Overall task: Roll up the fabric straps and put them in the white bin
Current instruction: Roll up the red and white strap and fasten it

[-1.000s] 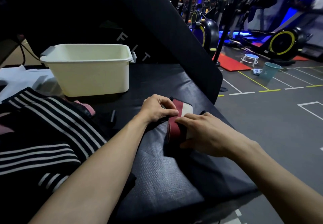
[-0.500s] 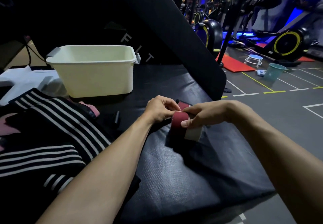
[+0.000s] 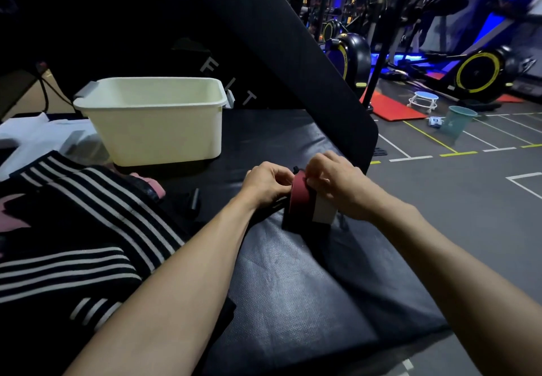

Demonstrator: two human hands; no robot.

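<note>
A fabric strap (image 3: 302, 199) in dark red, black and white is wound into a thick roll standing on edge on the black padded surface (image 3: 308, 287). My left hand (image 3: 265, 183) pinches the roll's left side. From the right and above, my right hand (image 3: 337, 185) grips its top, fingers curled over the red band. The white bin (image 3: 152, 117) stands behind and to the left; only its inner walls show, and no strap is visible in it. A heap of black straps with white stripes (image 3: 73, 243) lies at the left.
A black angled pad (image 3: 293, 53) rises behind the bin and my hands. A small black piece (image 3: 193, 199) lies between the heap and my hands. To the right the surface ends and the gym floor holds exercise bikes (image 3: 478, 73), a red mat and a teal bucket (image 3: 457, 120).
The strap went from a flat folded bundle under my hands to a thick upright roll. My right hand rose from pressing it flat to gripping its top. The view shifted slightly.
</note>
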